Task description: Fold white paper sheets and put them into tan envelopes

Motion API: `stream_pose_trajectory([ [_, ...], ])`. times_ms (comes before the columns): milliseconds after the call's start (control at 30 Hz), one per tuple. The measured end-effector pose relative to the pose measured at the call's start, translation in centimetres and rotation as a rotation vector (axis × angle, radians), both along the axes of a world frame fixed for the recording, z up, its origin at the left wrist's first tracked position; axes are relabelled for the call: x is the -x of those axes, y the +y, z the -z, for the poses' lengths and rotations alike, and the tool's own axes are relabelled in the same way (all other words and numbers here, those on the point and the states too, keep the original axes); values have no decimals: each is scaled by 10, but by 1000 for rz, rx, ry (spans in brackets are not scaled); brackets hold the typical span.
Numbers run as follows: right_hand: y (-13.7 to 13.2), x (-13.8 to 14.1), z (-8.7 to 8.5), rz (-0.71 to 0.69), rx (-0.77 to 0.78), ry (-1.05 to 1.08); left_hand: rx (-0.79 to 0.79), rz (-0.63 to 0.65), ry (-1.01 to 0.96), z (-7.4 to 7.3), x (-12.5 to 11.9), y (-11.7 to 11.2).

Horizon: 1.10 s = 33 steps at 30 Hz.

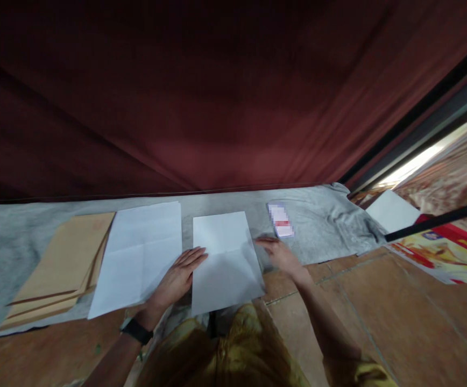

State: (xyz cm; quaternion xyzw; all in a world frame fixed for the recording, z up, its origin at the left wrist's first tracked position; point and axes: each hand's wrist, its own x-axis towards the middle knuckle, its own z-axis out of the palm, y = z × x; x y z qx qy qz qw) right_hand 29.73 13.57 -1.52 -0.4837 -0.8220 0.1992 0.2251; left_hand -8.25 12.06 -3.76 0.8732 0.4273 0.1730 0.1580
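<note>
A white sheet of paper [223, 263] with a faint crease across it lies in front of me on a grey cloth. My left hand [181, 271] is open, its fingertips resting on the sheet's left edge. At the right edge of the same sheet is my right hand [280, 255], fingers stretched out; whether it touches the paper I cannot tell. Left of my left hand lies a larger stack of white paper [144, 252], also creased. Several brown envelopes [64, 255] overlap beside that stack.
The grey cloth [318, 215] runs along the foot of a dark red curtain [217, 107]. A phone-like rectangle [282, 220], blurred, lies right of the sheet. Further right are a dark metal bar, a white sheet [393, 210] and a red-yellow printed package [451, 250]. Brown floor tiles [411, 306] lie in front.
</note>
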Motion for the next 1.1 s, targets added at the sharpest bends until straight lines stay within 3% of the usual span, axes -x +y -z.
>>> stream_pose_trajectory([
  [67,9,12,-14,94,-16,22,-6,0,9,0,0,-1],
  [167,15,62,-22,-50,-40,42,-30,2,21,3,0,-1],
  [267,7,121,-9,-244,-63,-34,-51,12,32,6,2,0],
  [367,-5,145,11,-241,-72,-83,-53,17,51,9,3,0],
  [467,-12,127,23,-184,-60,-98,-42,17,65,12,3,-1],
  [600,-13,70,23,-116,-53,-79,-15,6,59,11,3,0],
  [800,-18,0,25,11,-1,5,113,40,-110,-3,8,6],
  [933,-23,-10,28,53,-1,77,175,-90,-226,-7,10,9],
  [1100,-15,12,32,127,-55,79,193,-230,-275,-5,0,10],
])
